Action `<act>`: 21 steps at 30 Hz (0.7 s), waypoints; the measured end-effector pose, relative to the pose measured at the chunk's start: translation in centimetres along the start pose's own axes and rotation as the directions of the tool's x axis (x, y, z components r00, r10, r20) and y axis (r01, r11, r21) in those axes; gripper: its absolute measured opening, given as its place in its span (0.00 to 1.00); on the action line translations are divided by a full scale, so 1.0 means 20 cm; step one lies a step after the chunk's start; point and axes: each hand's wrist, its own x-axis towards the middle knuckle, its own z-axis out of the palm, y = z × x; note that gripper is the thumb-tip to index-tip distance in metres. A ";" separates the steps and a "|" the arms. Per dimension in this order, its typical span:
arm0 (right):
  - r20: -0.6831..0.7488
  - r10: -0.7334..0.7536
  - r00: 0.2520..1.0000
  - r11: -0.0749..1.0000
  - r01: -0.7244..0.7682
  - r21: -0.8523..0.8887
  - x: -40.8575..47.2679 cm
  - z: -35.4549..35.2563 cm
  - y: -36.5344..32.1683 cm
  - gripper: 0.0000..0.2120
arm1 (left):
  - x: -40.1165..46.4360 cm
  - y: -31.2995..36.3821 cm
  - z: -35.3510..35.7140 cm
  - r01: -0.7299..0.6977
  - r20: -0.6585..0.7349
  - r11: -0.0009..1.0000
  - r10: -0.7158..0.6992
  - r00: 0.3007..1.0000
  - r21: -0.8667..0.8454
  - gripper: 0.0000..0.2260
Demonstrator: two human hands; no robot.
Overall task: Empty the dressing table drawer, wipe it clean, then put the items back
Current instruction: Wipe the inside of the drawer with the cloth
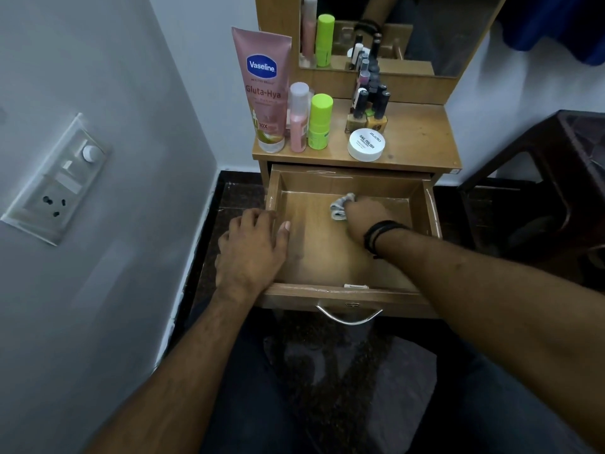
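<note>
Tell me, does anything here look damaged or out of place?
Only small wear: white scuffs along the drawer rim. The bottles on the dressing table stand upright, and nothing is spilled.

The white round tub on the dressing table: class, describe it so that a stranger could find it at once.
Start at the wooden dressing table top under the mirror. Before the cluster of dark-capped nail polish bottles, near the front edge, sits the white round tub. It alone is low, flat and white, with black lettering on its lid.
</note>
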 end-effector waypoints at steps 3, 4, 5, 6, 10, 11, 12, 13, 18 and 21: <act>-0.020 -0.078 0.997 0.985 0.080 0.154 0.01 0.03 -0.23 0.20 | 0.01 0.00 0.00 0.006 -0.012 1.000 -0.006 1.000 -0.014 0.24; -0.010 -0.128 0.992 0.969 0.127 0.212 -0.01 0.04 -0.32 0.19 | 0.01 0.00 -0.01 0.003 -0.017 1.000 -0.004 1.000 -0.018 0.24; 0.004 -0.169 0.986 0.949 0.162 0.270 -0.02 0.06 -0.39 0.18 | 0.01 0.00 -0.01 0.008 -0.022 0.999 -0.009 1.000 -0.033 0.24; 0.011 -0.194 0.981 0.934 0.181 0.308 -0.05 0.06 -0.43 0.18 | 0.01 0.00 -0.01 0.011 -0.028 0.999 -0.013 1.000 -0.050 0.24; 0.118 -0.289 0.950 0.915 0.238 0.326 -0.05 0.04 -0.39 0.15 | 0.00 0.01 -0.01 0.012 -0.038 0.997 -0.015 0.999 -0.080 0.24; 0.175 -0.344 0.923 0.904 0.275 0.326 -0.06 0.05 -0.38 0.13 | 0.00 0.00 -0.01 0.014 -0.034 0.997 -0.017 0.999 -0.076 0.24; 0.230 -0.397 0.889 0.892 0.314 0.326 -0.08 0.04 -0.37 0.10 | 0.01 0.00 -0.01 0.017 -0.032 0.998 -0.019 0.999 -0.067 0.24; 0.270 -0.441 0.856 0.878 0.349 0.327 -0.09 0.05 -0.38 0.09 | 0.01 -0.01 -0.01 0.022 -0.031 0.998 -0.023 0.999 -0.060 0.24; 0.370 -0.464 0.805 0.877 0.360 0.318 -0.20 0.00 -0.40 0.16 | 0.00 0.02 0.00 0.006 -0.040 0.999 -0.008 0.999 -0.049 0.25; 0.467 -0.430 0.773 0.902 0.346 0.257 -0.20 -0.04 -0.40 0.15 | 0.02 -0.01 0.02 0.015 -0.028 0.999 -0.016 0.999 -0.036 0.24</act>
